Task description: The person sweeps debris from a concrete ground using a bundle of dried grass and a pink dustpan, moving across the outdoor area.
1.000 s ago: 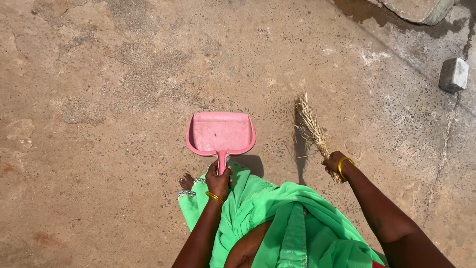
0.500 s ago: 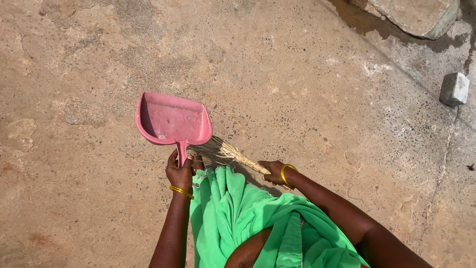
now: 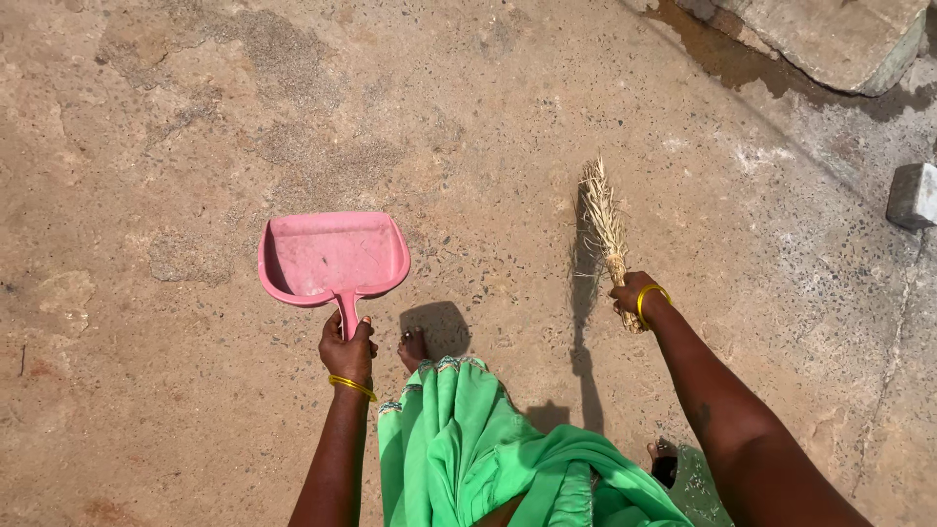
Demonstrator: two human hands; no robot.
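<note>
My left hand [image 3: 346, 346] grips the handle of a pink plastic dustpan [image 3: 332, 256], held out low over the rough concrete floor with its open mouth facing away from me. My right hand [image 3: 632, 296] holds a short straw hand broom [image 3: 603, 217] by its bound end, bristles pointing away from me, about a pan's width to the right of the dustpan. Both wrists wear a yellow bangle. A bare foot [image 3: 414, 347] shows below the dustpan, under green cloth [image 3: 468, 449].
A large stone slab [image 3: 830, 34] with a wet dark patch beside it lies at the top right. A small grey block [image 3: 915, 195] sits at the right edge. The floor is brownish concrete with rough patches and fine grit.
The broom swung from beside the dustpan's handle out to the right and now points away from me. The dustpan shifted slightly and levelled. A foot stepped forward.
</note>
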